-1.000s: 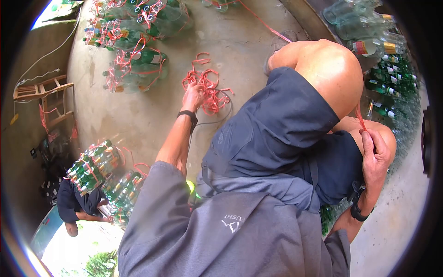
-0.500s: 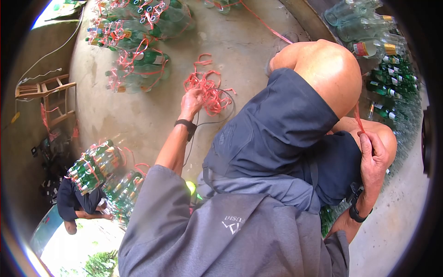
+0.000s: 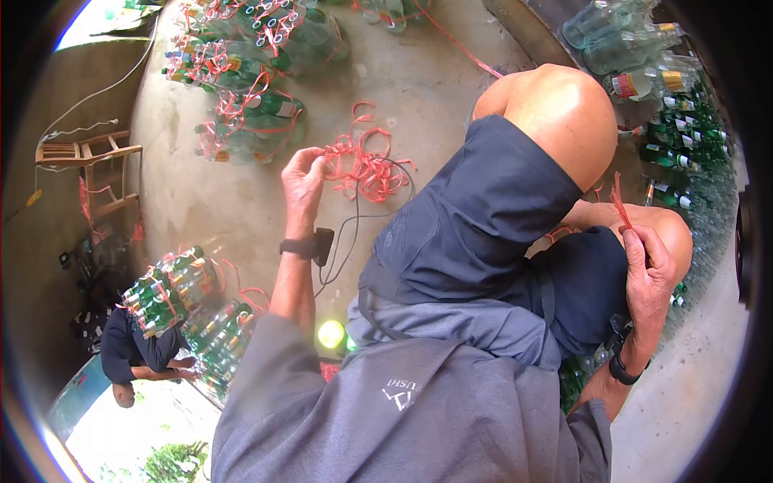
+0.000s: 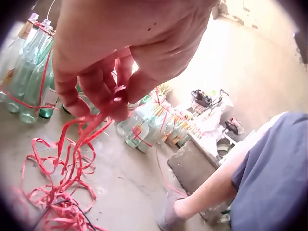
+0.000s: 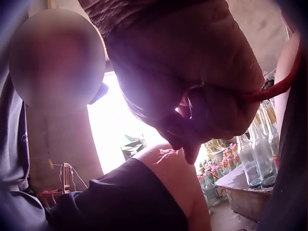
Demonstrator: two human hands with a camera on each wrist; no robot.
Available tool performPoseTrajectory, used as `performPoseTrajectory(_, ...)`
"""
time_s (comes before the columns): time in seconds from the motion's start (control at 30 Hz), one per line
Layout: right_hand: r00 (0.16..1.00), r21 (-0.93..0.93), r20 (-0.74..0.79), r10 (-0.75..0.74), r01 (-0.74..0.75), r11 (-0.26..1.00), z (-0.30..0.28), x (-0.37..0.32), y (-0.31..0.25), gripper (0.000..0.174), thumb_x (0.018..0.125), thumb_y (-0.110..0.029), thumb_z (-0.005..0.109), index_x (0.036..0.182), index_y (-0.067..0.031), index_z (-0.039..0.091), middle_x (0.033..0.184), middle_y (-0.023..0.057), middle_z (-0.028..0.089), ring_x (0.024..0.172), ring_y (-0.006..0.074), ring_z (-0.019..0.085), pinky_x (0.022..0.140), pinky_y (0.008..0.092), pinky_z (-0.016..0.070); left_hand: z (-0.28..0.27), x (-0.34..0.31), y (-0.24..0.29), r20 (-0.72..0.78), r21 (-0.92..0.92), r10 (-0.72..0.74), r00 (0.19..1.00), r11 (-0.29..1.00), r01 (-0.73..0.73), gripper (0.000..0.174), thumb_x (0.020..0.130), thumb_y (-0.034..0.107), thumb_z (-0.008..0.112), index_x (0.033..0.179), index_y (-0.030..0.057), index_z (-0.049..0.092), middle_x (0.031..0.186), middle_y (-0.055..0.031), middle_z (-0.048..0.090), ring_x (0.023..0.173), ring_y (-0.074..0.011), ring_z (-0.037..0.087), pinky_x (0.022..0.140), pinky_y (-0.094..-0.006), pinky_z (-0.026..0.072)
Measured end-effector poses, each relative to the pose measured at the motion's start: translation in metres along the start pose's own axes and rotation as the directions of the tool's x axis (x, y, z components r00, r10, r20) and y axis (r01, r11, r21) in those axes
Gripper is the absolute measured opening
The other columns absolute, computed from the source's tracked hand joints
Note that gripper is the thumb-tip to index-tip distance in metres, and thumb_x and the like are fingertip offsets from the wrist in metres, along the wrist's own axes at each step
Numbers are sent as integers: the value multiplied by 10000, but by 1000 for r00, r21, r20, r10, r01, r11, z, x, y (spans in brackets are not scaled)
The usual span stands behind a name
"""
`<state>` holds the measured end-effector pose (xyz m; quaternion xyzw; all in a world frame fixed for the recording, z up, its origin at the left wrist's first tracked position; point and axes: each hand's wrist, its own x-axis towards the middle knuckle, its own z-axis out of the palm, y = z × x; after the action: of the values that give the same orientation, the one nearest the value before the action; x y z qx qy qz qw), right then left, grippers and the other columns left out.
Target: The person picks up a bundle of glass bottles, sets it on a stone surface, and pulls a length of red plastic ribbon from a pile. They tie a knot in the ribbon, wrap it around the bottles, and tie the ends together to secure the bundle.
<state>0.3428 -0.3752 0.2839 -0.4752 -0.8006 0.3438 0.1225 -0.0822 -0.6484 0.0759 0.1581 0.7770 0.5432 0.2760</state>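
My left hand [image 3: 304, 181] pinches strands of red plastic twine between thumb and fingertips. In the left wrist view those strands [image 4: 79, 139] hang from the fingers down into a loose pile. The tangled pile of twine [image 3: 374, 173] lies on the floor, just right of the hand in the head view. Beside my bent knee, my right hand [image 3: 651, 270] grips a short bunch of red twine [image 3: 618, 201], its frayed end pointing up past the thumb. In the right wrist view a twisted red strand [image 5: 276, 90] comes out of the curled fingers.
Bundles of glass bottles [image 3: 250, 121] tied with red twine stand on the floor ahead. Many green bottles [image 3: 676, 153] are ranked on the right, near larger clear bottles [image 3: 632, 48]. A wooden chair [image 3: 101, 153] and another person [image 3: 133, 354] are at the left. A dark cable [image 3: 354, 229] crosses the floor.
My left hand has drawn back and left from the pile, pulling strands with it. My right hand stays by the knee; the twine above it now ends in a short free tip.
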Motion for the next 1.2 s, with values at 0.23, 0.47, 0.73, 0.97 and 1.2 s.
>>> performPoseTrajectory(0.23, 1000, 37, 2, 5, -5, 999, 3, -5, -1, 140, 983, -90, 642, 1003, 47, 663, 819, 5, 625, 768, 78, 553, 706, 226, 457, -15, 0, 33, 22, 61, -2, 1000, 998, 1, 148, 952, 52, 632, 1090, 40, 683, 954, -18, 693, 719, -56, 605, 644, -220, 513)
performPoseTrajectory(0.47, 1000, 56, 13, -20, 20, 998, 3, -7, -5, 133, 983, -83, 640, 1000, 48, 660, 815, 6, 624, 764, 79, 553, 702, 226, 459, -18, -9, 54, 168, -217, -127, 978, 962, 162, 265, 972, 58, 619, 1233, 12, 621, 1101, -102, 711, 836, -135, 686, 739, -271, 576)
performPoseTrajectory(0.73, 1000, 67, 20, -21, 20, 998, 4, -10, -3, 127, 982, -75, 639, 1001, 49, 661, 836, 17, 644, 793, 88, 575, 732, 231, 475, -21, -15, 62, 181, -347, -184, 966, 907, 237, 397, 926, -9, 597, 1322, 11, 570, 1250, -139, 670, 984, -195, 683, 875, -353, 582)
performPoseTrajectory(0.97, 999, 84, 26, -27, 25, 996, 6, -11, -2, 123, 980, -70, 640, 991, 51, 661, 842, 22, 649, 794, 89, 576, 737, 231, 478, -10, -20, 65, 193, -415, -111, 975, 891, 183, 531, 846, -84, 563, 1371, -28, 511, 1370, -157, 577, 1014, -213, 668, 842, -365, 606)
performPoseTrajectory(1.2, 999, 71, 26, -36, 35, 997, 6, -11, -4, 120, 978, -67, 640, 986, 51, 662, 842, 28, 652, 797, 93, 582, 734, 235, 480, -11, -21, 51, 140, -119, -54, 989, 990, 71, 549, 838, -74, 565, 1383, -11, 534, 1359, -123, 593, 1048, -174, 652, 851, -314, 577)
